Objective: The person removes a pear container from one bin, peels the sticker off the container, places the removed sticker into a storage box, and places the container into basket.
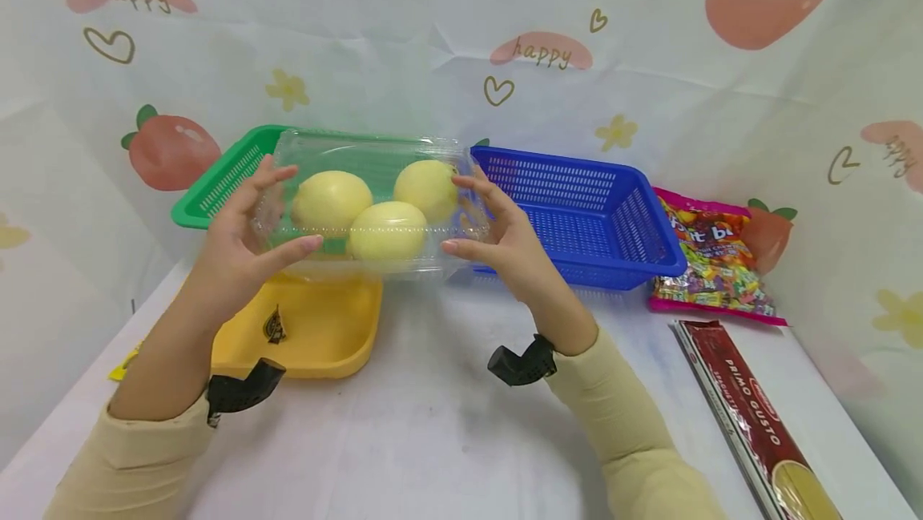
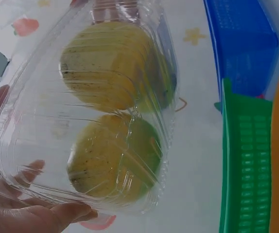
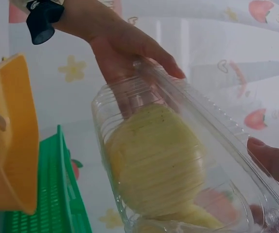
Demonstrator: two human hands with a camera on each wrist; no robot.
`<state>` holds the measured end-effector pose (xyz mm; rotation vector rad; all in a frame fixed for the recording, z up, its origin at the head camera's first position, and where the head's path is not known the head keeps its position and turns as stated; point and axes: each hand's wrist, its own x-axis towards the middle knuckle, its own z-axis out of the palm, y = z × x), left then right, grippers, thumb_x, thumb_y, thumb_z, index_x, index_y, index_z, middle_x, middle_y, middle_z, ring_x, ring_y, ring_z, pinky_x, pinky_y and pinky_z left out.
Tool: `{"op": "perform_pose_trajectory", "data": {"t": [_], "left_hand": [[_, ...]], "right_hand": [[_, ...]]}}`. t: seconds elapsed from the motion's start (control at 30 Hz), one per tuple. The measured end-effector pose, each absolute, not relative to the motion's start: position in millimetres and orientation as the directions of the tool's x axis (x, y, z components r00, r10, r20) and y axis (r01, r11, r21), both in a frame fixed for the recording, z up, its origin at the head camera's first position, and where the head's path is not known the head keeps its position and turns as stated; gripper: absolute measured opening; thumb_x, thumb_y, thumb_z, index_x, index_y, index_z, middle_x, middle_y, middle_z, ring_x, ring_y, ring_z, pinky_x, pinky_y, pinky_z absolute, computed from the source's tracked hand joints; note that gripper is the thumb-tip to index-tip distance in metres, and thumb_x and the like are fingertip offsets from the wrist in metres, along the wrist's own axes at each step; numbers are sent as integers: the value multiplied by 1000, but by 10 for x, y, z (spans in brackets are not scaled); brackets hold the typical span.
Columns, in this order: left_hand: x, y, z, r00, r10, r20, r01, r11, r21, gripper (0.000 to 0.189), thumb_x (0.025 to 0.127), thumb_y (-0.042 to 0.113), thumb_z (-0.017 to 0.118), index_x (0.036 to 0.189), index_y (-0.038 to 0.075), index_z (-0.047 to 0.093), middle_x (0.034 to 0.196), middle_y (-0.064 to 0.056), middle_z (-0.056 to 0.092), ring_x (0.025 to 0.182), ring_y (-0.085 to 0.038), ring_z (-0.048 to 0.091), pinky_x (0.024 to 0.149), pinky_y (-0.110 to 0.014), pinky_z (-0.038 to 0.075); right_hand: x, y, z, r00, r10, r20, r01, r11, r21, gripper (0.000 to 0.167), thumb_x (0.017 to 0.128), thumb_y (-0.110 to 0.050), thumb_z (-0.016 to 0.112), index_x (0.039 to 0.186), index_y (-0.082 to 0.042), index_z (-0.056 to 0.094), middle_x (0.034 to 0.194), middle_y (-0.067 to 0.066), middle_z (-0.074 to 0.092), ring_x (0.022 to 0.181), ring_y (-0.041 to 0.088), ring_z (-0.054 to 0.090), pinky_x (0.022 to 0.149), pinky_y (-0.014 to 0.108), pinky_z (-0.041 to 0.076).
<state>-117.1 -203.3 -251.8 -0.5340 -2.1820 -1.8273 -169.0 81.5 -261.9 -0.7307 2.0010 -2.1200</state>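
Note:
Both hands hold up a clear plastic box by its two ends. Inside it lie three pale yellow, rounded fruits, whose exact kind I cannot tell. My left hand grips the left end, thumb along the near side and fingers at the far side. At the right end, my right hand grips in the same way. In the left wrist view the fruits show through the ribbed plastic. The right wrist view shows the box tilted, its lid side toward the right.
Behind the box stands a green basket, with a blue basket to its right. A yellow tray sits nearer, at the left. On the right lie a candy bag and a red spaghetti pack. A printed cloth hangs behind.

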Motion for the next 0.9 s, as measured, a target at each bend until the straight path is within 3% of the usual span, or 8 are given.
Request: {"op": "perform_pose_trajectory", "data": {"t": [0.33, 0.5, 0.57, 0.73, 0.83, 0.9], "left_hand": [[-1492, -2273, -2427, -891, 96, 443, 452, 107, 886, 55, 83, -3, 63, 132, 16, 49, 158, -6, 10, 146, -13, 5, 111, -14, 26], [-1674, -2458, -2378, -906, 105, 410, 422, 293, 858, 54, 87, 4, 61, 135, 22, 46, 158, -5, 10, 145, -25, 14, 91, -4, 41], [-1753, -2529, -2335, -917, 113, 383, 396, 381, 835, 54, 88, 8, 60, 138, 24, 43, 158, -2, 9, 143, -29, 20, 82, -1, 43], [-1927, -2661, -2217, -952, 127, 279, 304, 509, 805, 55, 91, 20, 58, 141, 30, 37, 158, 9, 4, 142, -30, 22, 85, -1, 41], [-2026, -2696, -2172, -970, 132, 203, 242, 545, 803, 56, 93, 26, 55, 143, 34, 32, 157, 12, 6, 141, -31, 24, 106, -23, 38], [-2096, -2714, -2160, -978, 136, 157, 207, 560, 802, 56, 93, 31, 53, 144, 37, 29, 157, 10, 9, 140, -33, 25, 112, -45, 31]], "right_hand": [[-1980, 544, -2517, -901, -380, 210, -199, -69, -978, 67, 80, 4, 67, 139, -15, 42, 157, -8, 9, 142, 24, 24, 101, 38, 46], [-2161, 381, -2483, -907, -372, 199, -186, -70, -980, 66, 79, 3, 68, 138, -15, 43, 157, -8, 10, 143, 18, 22, 105, 36, 42], [-2236, 323, -2469, -908, -368, 199, -190, -62, -980, 65, 80, 1, 69, 138, -17, 44, 157, -8, 11, 141, 20, 29, 105, 35, 42], [-2434, 210, -2474, -910, -366, 195, -197, -30, -980, 62, 81, -7, 70, 137, -21, 45, 155, -8, 16, 129, 27, 46, 103, 37, 44], [-2562, 166, -2502, -912, -370, 180, -192, -3, -981, 61, 82, -12, 70, 136, -24, 46, 154, -8, 20, 125, 25, 49, 105, 38, 42], [-2647, 145, -2525, -916, -368, 162, -181, 16, -983, 59, 82, -15, 70, 135, -25, 46, 154, -8, 21, 125, 22, 49, 106, 38, 40]]}}
